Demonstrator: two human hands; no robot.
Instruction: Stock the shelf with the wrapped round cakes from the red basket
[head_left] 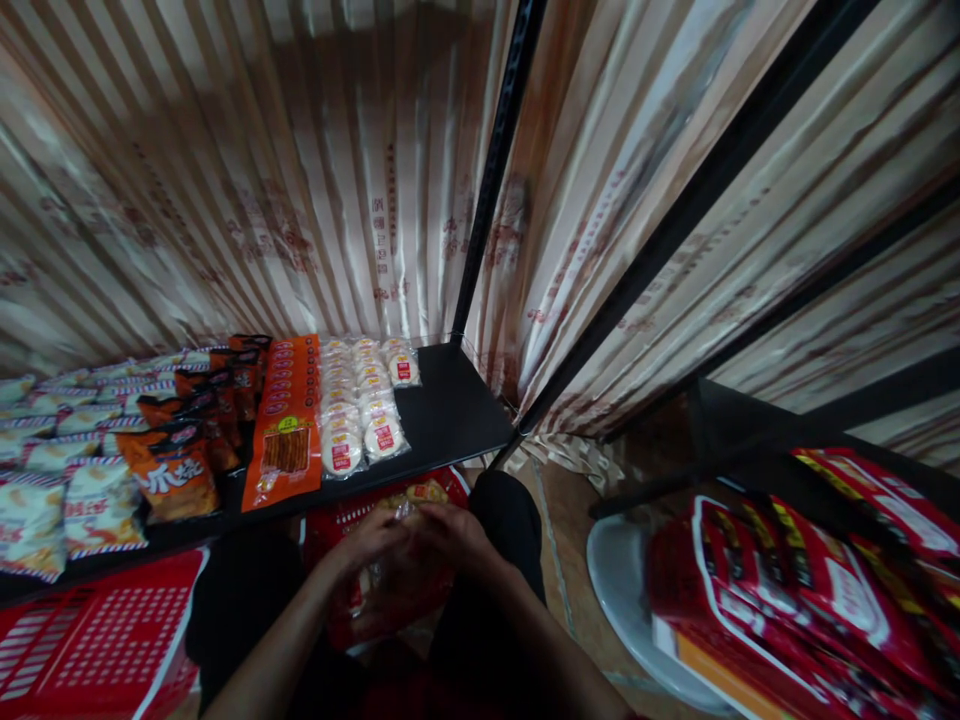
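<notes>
Forearms (296, 618) up front, left hand (376, 532) and right hand (459, 535) curled at a clear wrapper (406, 509), too dim to tell if the fingers pinch it. Snack pack (429, 491) sits at their 1 o'clock, long axis roughly 9-to-3, right hand nearer, red basket (321, 532) underneath.

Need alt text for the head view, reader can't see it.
A person's left hand and right hand come together above a red basket, at clear packaging too blurred to identify. Ahead, a black shelf carries snack bags, a flat orange packet and round white wrapped snacks; red packets lie at right.
</notes>
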